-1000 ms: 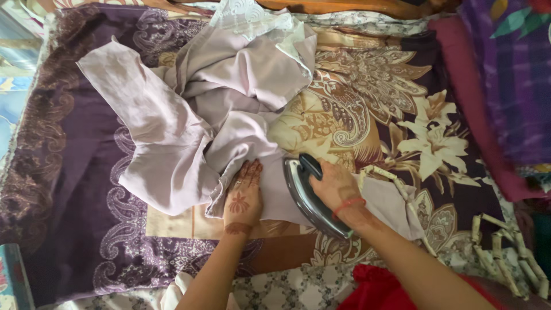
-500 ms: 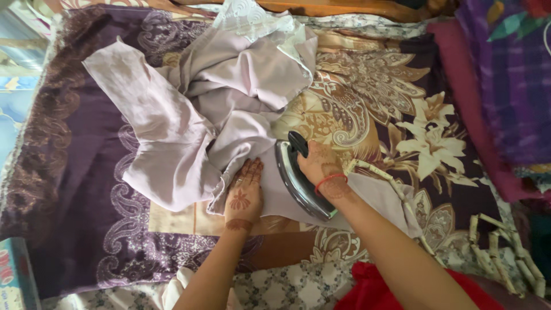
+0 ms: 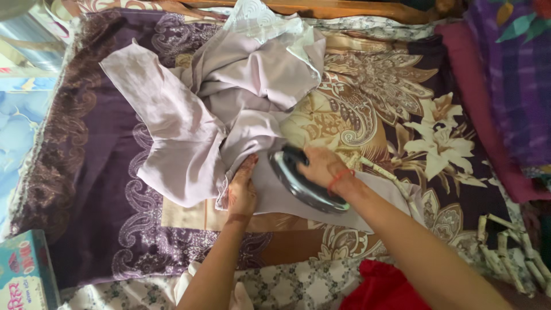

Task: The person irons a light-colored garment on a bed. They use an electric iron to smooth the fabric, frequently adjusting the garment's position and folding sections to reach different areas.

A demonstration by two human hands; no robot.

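The right hand (image 3: 321, 165) is wrapped tight around the dark handle of a shiny metal iron (image 3: 304, 182). The iron sits flat on a pale lilac cloth (image 3: 229, 109), close to the cloth's near edge. The left hand (image 3: 241, 186) lies on the same cloth, just beside the iron's left side. Its fingers are held close together and press the cloth down. Most of the lilac cloth is bunched up in a crumpled heap above the two hands, and one long flap sticks out to the upper left. Only a small flat strip of cloth lies under and around the iron. All of this rests on a big purple and tan blanket (image 3: 97, 189) with flowers and swirls. To the left of the hands there is a wide bare part of the blanket. To the right, a white braided cord (image 3: 402, 186) runs away from the iron toward the lower right corner. A red cloth (image 3: 379, 287) lies at the near edge, under the right arm. A blue box (image 3: 23, 270) sits at the lower left corner.
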